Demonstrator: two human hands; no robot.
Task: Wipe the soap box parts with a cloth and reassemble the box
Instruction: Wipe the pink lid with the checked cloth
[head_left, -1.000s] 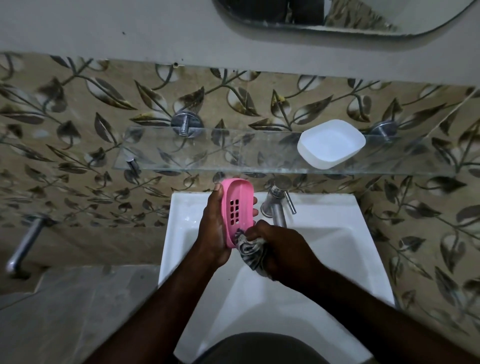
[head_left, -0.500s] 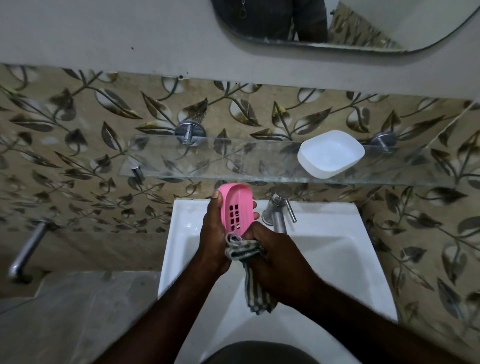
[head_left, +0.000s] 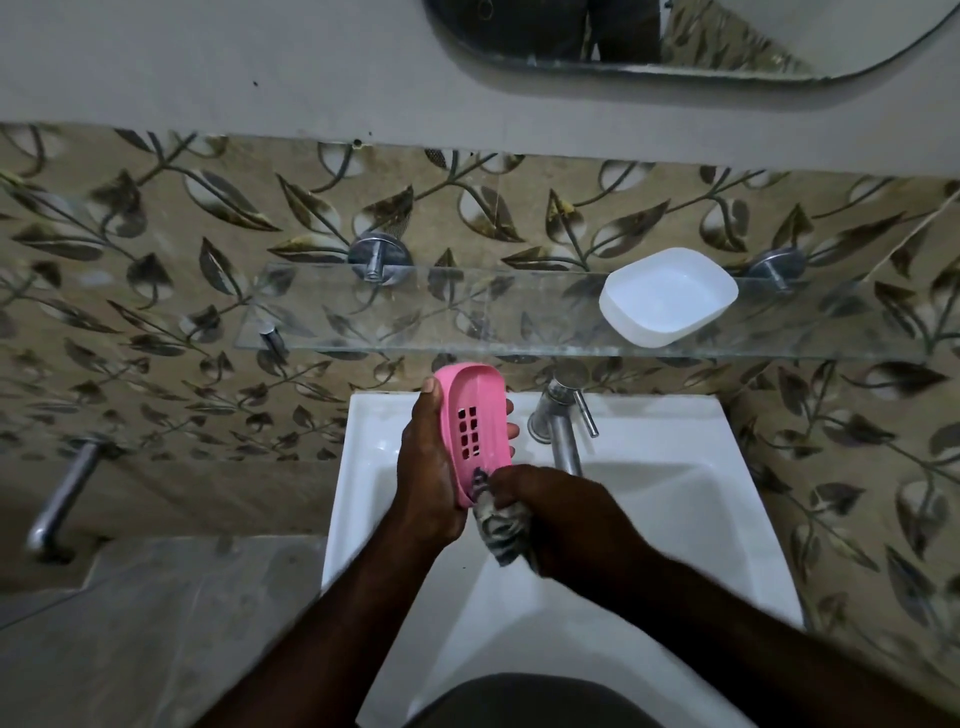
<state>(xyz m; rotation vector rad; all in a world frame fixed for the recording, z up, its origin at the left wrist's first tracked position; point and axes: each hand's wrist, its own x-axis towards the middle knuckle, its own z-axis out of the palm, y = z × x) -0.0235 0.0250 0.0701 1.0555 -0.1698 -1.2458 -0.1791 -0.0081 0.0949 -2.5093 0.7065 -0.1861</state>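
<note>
My left hand (head_left: 428, 467) grips a pink soap box tray (head_left: 475, 415) with drain holes, held upright on its edge above the white sink (head_left: 701, 493). My right hand (head_left: 550, 509) is closed around a bunched striped cloth (head_left: 498, 525), whose tip is pressed against the lower end of the pink tray. The white soap box part (head_left: 667, 296), a shallow dish, lies open side up on the right part of the glass shelf (head_left: 389, 322).
A chrome tap (head_left: 558, 421) stands at the back of the sink, just right of the pink tray. A metal bar (head_left: 60, 499) projects from the leaf-patterned tiled wall at left. A mirror (head_left: 675, 36) hangs above. A grey ledge (head_left: 130, 623) lies lower left.
The cloth hung loose from my right hand half a second ago; now it is bunched again at the tray's lower end. The tray stays upright in my left hand.
</note>
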